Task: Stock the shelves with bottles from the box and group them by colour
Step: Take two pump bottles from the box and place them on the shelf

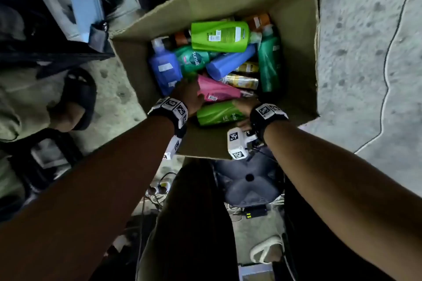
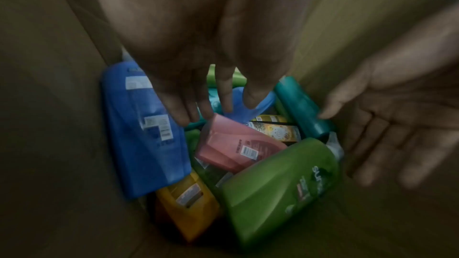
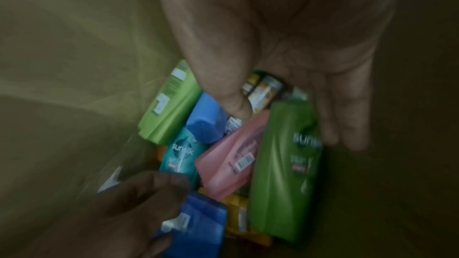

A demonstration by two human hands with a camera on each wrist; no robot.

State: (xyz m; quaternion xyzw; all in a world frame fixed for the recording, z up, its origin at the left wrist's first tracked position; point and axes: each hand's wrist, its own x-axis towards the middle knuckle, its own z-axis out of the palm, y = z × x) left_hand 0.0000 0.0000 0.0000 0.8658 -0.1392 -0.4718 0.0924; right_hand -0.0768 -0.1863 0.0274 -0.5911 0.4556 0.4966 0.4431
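An open cardboard box (image 1: 228, 7) on the floor holds several bottles lying in a jumble. Both my hands reach down into its near side. My left hand (image 1: 187, 96) (image 2: 216, 111) hovers with straight, spread fingers over a pink bottle (image 1: 217, 91) (image 2: 238, 148) and beside a blue bottle (image 1: 164, 68) (image 2: 144, 134). My right hand (image 1: 244, 107) (image 3: 293, 127) is open, palm towards a green Sunsilk bottle (image 1: 217, 114) (image 3: 283, 174), with its fingers down the bottle's right side. Neither hand holds anything. All views are blurred.
Further back in the box lie a large light-green bottle (image 1: 219, 36), teal, blue, yellow and orange ones. Another person's sandalled foot (image 1: 77, 98) stands left of the box. A cable (image 1: 388, 75) runs over the concrete floor at the right. A grey stool (image 1: 249, 180) sits below me.
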